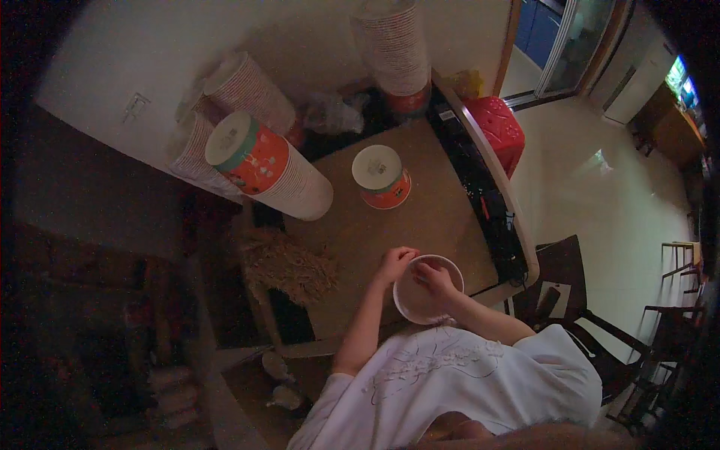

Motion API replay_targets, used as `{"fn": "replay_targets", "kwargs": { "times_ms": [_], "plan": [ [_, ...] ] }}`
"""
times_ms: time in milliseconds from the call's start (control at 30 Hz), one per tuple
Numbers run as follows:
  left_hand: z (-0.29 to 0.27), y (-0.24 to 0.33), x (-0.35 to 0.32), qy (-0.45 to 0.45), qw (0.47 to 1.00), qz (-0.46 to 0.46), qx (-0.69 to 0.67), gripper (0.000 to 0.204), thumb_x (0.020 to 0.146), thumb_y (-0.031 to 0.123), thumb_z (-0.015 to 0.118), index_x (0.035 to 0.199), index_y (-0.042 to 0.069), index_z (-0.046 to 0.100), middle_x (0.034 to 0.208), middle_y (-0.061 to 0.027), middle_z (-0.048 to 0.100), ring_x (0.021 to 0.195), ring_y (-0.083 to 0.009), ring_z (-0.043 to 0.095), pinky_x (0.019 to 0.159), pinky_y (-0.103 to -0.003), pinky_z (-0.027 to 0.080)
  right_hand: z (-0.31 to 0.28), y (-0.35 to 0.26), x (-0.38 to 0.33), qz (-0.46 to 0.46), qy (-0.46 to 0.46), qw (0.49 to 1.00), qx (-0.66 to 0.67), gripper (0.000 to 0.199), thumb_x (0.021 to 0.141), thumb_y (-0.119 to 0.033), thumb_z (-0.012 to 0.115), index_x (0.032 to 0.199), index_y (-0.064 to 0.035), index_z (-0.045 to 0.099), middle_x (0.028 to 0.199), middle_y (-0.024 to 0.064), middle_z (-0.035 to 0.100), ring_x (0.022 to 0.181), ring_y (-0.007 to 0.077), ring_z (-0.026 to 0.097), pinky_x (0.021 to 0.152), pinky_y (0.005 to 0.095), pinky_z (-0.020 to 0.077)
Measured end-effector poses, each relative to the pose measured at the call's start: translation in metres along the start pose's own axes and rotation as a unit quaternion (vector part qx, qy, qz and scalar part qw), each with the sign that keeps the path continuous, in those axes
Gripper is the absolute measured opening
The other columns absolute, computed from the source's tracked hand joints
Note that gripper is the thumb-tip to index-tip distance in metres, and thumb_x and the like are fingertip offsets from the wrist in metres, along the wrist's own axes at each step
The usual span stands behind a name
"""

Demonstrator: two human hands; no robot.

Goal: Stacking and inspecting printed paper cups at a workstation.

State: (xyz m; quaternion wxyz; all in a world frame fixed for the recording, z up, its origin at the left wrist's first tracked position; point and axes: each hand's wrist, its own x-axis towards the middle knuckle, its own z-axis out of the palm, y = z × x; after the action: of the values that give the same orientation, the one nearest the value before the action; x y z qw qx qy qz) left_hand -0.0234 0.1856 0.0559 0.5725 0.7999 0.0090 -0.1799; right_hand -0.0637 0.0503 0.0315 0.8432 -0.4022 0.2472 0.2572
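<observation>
A white-lined paper bucket (410, 306) is tilted close to my body at the table's near edge, its mouth facing up. My left hand (397, 264) grips its far left rim with bent fingers. Inside the mouth is my right hand (435, 279), its fingers curled together near the far inner wall; anything between them is hidden. Beyond, an orange paper bucket (388, 196) stands upside down on the brown tabletop (435, 217). Left of it, a tall nested stack of paper buckets (296, 180) leans with an orange and green bucket outermost.
More bucket stacks (394, 49) stand along the wall, with crumpled clear plastic (334, 112) between them. Thin brown strips (292, 266) lie heaped at the table's left. Small items (495, 214) lie on the dark right border. A red stool (495, 127) and dark chair (559, 289) flank the right side.
</observation>
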Motion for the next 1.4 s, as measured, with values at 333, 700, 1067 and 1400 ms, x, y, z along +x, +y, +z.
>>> {"fn": "replay_targets", "kwargs": {
  "times_ms": [333,700,1067,1400],
  "plan": [
    [-0.012,0.000,0.009,-0.097,0.991,-0.087,-0.034,0.013,0.076,0.014,0.055,0.078,0.001,0.060,0.071,-0.0028,0.059,0.066,-0.0091,0.053,0.061,-0.024,0.044,-0.011,0.012,0.009,-0.005,-0.006,1.000,-0.013,0.018,0.079,-0.013,0.053,0.095,-0.0054,0.053,0.089,0.0042,0.055,0.080,0.0141,0.053,0.067,0.0261,0.0460],
    [-0.008,-0.021,0.022,0.070,0.990,-0.025,-0.121,0.012,0.074,0.014,0.057,0.072,0.002,0.057,0.065,-0.0020,0.056,0.059,-0.0075,0.050,0.053,-0.022,0.041,-0.015,-0.015,-0.037,-0.241,-0.083,0.917,-0.308,0.022,0.073,-0.011,0.058,0.093,-0.0036,0.055,0.091,0.0077,0.057,0.082,0.0181,0.054,0.071,0.0289,0.0436],
    [0.008,0.022,-0.004,0.131,0.979,-0.028,-0.151,0.012,0.075,0.011,0.057,0.080,0.000,0.054,0.067,-0.0016,0.054,0.061,-0.0074,0.050,0.055,-0.022,0.041,0.011,-0.059,0.029,-0.245,-0.076,0.710,-0.656,0.016,0.069,-0.021,0.059,0.074,-0.0055,0.059,0.065,0.0133,0.057,0.059,0.0219,0.057,0.054,0.0325,0.0435],
    [0.085,-0.039,-0.052,0.249,0.879,-0.050,-0.403,0.007,0.078,0.012,0.049,0.082,0.007,0.053,0.073,0.0000,0.052,0.063,-0.0111,0.049,0.056,-0.023,0.043,0.003,-0.043,0.038,-0.270,-0.096,0.756,-0.589,0.015,0.070,-0.019,0.058,0.076,-0.0054,0.060,0.070,0.0105,0.059,0.061,0.0199,0.057,0.056,0.0301,0.0446]
  ]
}}
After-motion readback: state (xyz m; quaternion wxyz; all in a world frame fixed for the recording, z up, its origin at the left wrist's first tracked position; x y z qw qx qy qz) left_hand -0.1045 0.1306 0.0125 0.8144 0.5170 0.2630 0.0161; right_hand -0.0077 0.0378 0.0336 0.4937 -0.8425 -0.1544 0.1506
